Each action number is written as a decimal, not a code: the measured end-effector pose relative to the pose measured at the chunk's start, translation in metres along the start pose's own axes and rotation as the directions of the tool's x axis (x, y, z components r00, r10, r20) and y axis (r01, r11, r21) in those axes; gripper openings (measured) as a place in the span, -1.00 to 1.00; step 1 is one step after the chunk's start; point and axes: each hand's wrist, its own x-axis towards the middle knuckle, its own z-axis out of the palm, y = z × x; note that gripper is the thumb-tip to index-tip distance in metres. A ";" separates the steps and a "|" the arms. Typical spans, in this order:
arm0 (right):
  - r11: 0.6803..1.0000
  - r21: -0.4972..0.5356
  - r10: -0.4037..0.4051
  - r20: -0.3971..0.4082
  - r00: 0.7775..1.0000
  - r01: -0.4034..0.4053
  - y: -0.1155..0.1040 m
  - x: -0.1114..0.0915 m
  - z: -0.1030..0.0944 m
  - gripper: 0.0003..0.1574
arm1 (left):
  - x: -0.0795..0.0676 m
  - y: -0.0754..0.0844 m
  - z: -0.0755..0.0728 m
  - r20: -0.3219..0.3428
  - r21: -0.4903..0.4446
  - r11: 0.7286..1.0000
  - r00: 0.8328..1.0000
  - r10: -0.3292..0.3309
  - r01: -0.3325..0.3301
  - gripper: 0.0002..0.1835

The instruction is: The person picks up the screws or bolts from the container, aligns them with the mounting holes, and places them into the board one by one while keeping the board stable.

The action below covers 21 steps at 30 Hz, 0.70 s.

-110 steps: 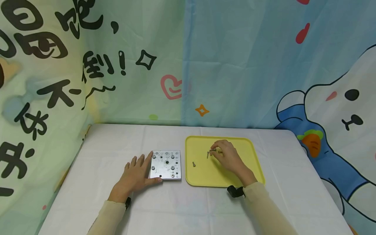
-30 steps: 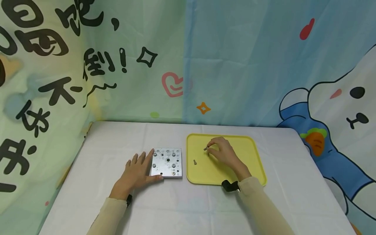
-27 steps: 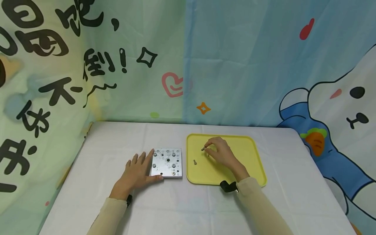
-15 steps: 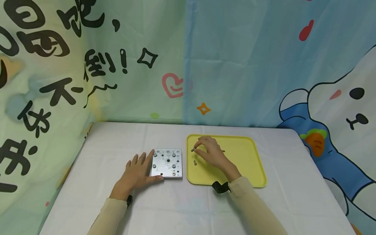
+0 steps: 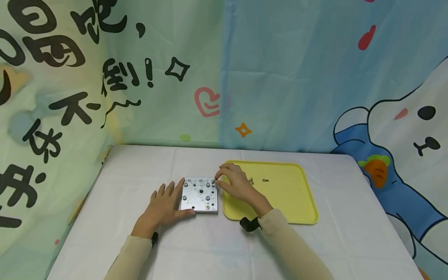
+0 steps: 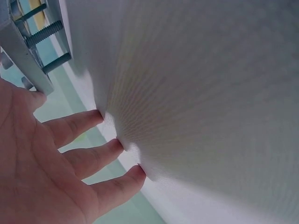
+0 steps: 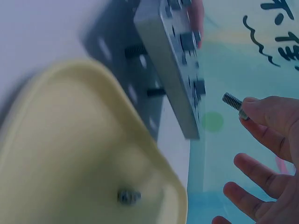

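Right-hand fingers (image 7: pixel 264 136): thumb and index finger are pinched together on one small screw (image 7: pixel 231 101); the other fingers stand loosely apart and hold nothing.
Pinched screw: near the upper right corner of the metal plate (image 5: pixel 195 194), tilted, with its threaded end toward the plate; the right wrist view shows it apart from the surface.
Step in hand: bringing this screw to the plate, as I judge; it is not yet placed.
Next move: probably calls for turning the screw upright above one hole and lowering it; which hole, I cannot tell.
Right hand (image 5: pixel 238 186): reaches from the lower right of the frame, over the left edge of the yellow tray (image 5: pixel 287 206).
Metal plate: slightly left of centre, in the lower half, with several seated screws (image 5: pixel 208 198) on its top.
Left hand (image 5: pixel 162 206): fingers spread wide, index fingertip at the plate's upper left corner, thumb tip at its lower edge, the other fingertips on the white cloth (image 5: pixel 196 245); it seems to steady the plate.
Yellow tray: right of the plate, with loose screws (image 5: pixel 265 180) in its upper part; their exact number is unclear.
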 end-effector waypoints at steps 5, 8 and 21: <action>1.000 -0.012 -0.003 0.034 0.999 0.004 -0.011 0.005 0.009 -0.93 | 0.000 0.001 -0.002 0.013 -0.010 1.000 1.000 -0.006 0.006 0.21; 1.000 -0.026 0.001 0.056 0.998 0.000 -0.016 0.007 0.014 -0.93 | 0.000 0.002 -0.004 0.017 -0.013 1.000 1.000 -0.006 0.006 0.21; 0.997 -0.079 0.002 0.087 0.996 0.005 -0.020 0.010 0.028 -0.93 | 0.001 0.000 -0.001 0.011 0.006 1.000 1.000 -0.007 0.007 0.22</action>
